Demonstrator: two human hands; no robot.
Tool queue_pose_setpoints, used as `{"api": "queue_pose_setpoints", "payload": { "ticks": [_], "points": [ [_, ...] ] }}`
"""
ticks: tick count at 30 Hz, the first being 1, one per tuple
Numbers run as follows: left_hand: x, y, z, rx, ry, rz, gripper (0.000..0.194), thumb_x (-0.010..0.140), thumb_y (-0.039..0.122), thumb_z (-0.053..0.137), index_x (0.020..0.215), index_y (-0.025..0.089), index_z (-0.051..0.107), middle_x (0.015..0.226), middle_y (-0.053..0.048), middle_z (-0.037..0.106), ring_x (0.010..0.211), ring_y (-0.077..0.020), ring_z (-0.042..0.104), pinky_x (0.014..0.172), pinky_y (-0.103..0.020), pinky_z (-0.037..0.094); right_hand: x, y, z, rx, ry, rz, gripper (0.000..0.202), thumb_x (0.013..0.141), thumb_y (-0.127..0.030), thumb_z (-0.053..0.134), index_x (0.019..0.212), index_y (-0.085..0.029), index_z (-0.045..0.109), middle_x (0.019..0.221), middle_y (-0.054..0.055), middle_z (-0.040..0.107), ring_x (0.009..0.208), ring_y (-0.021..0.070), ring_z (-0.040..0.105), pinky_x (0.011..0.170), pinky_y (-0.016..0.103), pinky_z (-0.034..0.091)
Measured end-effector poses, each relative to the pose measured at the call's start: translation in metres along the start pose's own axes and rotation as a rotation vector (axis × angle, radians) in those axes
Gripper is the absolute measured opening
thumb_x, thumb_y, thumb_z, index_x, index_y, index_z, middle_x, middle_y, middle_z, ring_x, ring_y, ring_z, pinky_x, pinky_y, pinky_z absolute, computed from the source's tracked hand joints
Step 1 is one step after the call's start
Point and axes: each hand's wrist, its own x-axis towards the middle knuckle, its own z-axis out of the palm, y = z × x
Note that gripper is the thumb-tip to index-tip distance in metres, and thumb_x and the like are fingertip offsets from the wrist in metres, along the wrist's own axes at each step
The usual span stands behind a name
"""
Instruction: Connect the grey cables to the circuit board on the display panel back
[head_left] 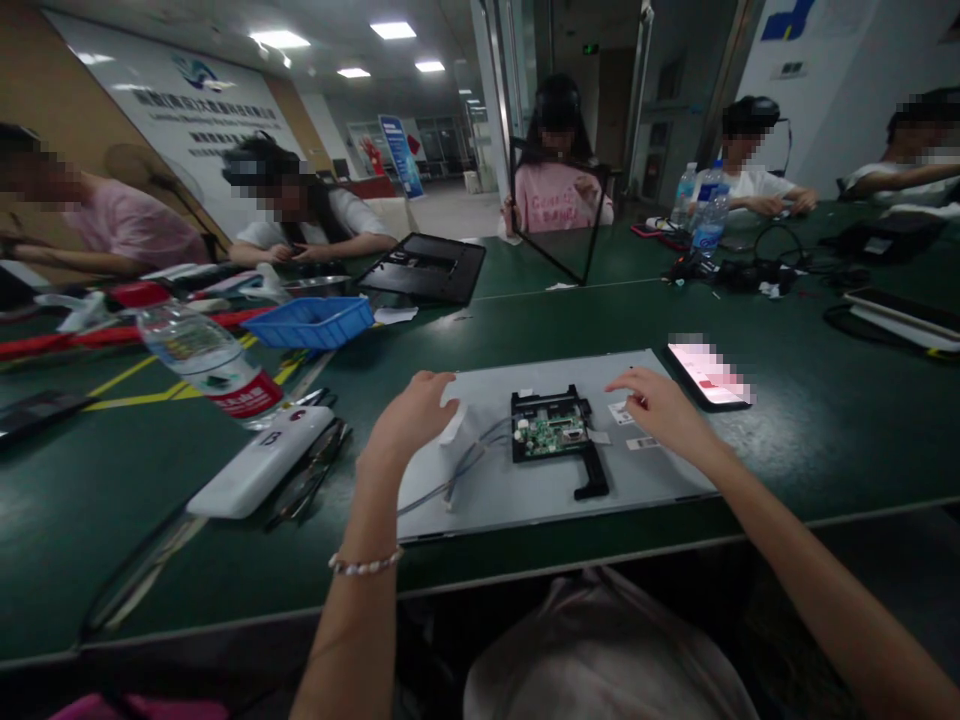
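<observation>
A flat grey panel (495, 500) lies on the green table in front of me. On its middle sits a black bracket (592, 470) with a green circuit board (551, 434); thin grey cables (469, 462) run from the board to the panel's left side. My left hand (411, 418) is over the panel's left edge, fingers apart and holding nothing, beside a small white piece (453, 425). Over the right part of the panel, near its white labels (621, 413), my right hand (667, 412) has its fingers bent but apart, with nothing in them.
Left are a water bottle (214, 365), a white power bank (262, 465), glasses (309, 475) and a blue tray (319, 322). A lit phone (709, 375) lies right of the panel. Across the table (510, 325), several people sit; one holds a black frame (551, 262).
</observation>
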Motion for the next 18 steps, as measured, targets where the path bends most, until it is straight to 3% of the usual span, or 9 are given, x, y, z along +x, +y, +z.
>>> {"api": "queue_pose_setpoints", "payload": {
  "ticks": [2, 5, 11, 14, 18],
  "points": [
    [0.011, -0.011, 0.003, -0.027, -0.055, 0.012, 0.043, 0.077, 0.025, 0.054, 0.119, 0.015, 0.06, 0.124, -0.012, 0.059, 0.118, -0.0248, 0.053, 0.103, -0.033, 0.038, 0.0, -0.001, 0.0, -0.003, -0.014, 0.002, 0.04, 0.078, -0.001, 0.043, 0.102, -0.021, 0.067, 0.107, 0.005, 0.063, 0.087, 0.0156, 0.06, 0.077, 0.031, 0.045],
    [0.018, -0.013, 0.009, -0.069, -0.112, 0.023, 0.042, 0.072, 0.021, 0.055, 0.113, 0.016, 0.063, 0.12, -0.01, 0.063, 0.114, -0.0232, 0.056, 0.101, -0.03, 0.038, -0.001, -0.001, 0.002, -0.007, -0.044, -0.004, 0.037, 0.079, -0.002, 0.042, 0.1, -0.02, 0.067, 0.107, 0.006, 0.063, 0.087, 0.0157, 0.06, 0.077, 0.032, 0.045],
    [0.013, -0.006, 0.009, -0.078, -0.094, -0.033, 0.028, 0.069, 0.016, 0.05, 0.088, 0.016, 0.07, 0.09, -0.008, 0.072, 0.078, -0.0202, 0.064, 0.073, -0.026, 0.047, -0.001, -0.002, 0.005, 0.001, -0.049, -0.014, 0.03, 0.081, -0.007, 0.045, 0.097, -0.019, 0.068, 0.104, 0.007, 0.063, 0.085, 0.0166, 0.06, 0.076, 0.033, 0.046],
    [0.009, -0.007, 0.001, -0.102, -0.074, -0.036, 0.023, 0.07, 0.018, 0.051, 0.081, 0.016, 0.071, 0.083, -0.007, 0.072, 0.073, -0.0193, 0.064, 0.067, -0.025, 0.046, 0.0, -0.002, 0.004, 0.015, -0.023, -0.027, 0.028, 0.082, -0.008, 0.046, 0.095, -0.019, 0.068, 0.103, 0.007, 0.064, 0.089, 0.018, 0.06, 0.077, 0.033, 0.047],
    [-0.001, -0.003, -0.021, -0.161, -0.006, -0.034, 0.025, 0.075, 0.025, 0.05, 0.088, 0.017, 0.07, 0.088, -0.006, 0.072, 0.077, -0.0187, 0.064, 0.07, -0.025, 0.046, -0.006, -0.01, 0.002, 0.051, 0.034, -0.03, 0.026, 0.083, -0.011, 0.046, 0.095, -0.019, 0.068, 0.104, 0.007, 0.064, 0.091, 0.0189, 0.06, 0.075, 0.033, 0.049]
  ]
}}
